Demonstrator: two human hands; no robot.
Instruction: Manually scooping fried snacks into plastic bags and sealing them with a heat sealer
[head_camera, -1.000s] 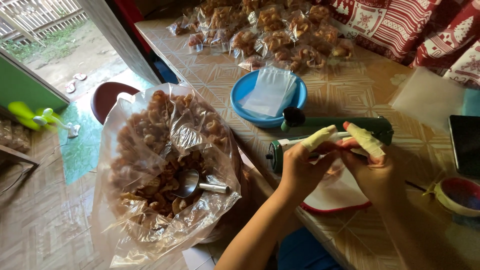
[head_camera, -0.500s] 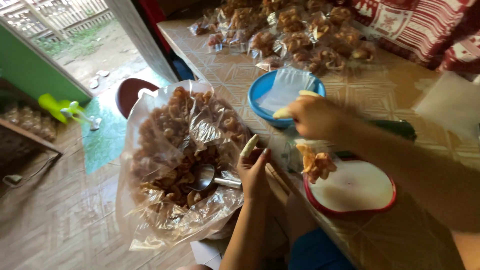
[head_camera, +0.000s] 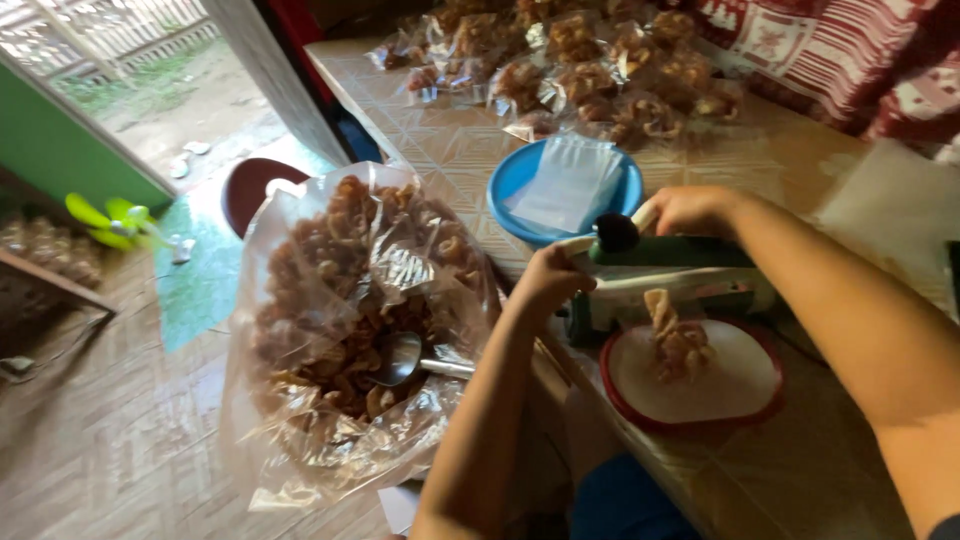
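Heat sealer (head_camera: 665, 268), green, table edge: left hand (head_camera: 550, 282) closed on one end of a small snack bag (head_camera: 675, 335) in the bar, right hand (head_camera: 690, 208) gripping its handle. Sealed packets (head_camera: 590, 70): many, piled behind. Bulk bag of fried snacks (head_camera: 340, 300) with scoop (head_camera: 405, 358): largely full. Empty pouches (head_camera: 570, 185) on blue plate (head_camera: 510, 185).

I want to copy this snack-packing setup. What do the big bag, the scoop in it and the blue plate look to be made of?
Big bag: thin clear plastic film, crinkled and glossy. Scoop: probably metal, with a grey mirror-like shine. Blue plate: likely plastic, uniform matte blue with a soft rim.
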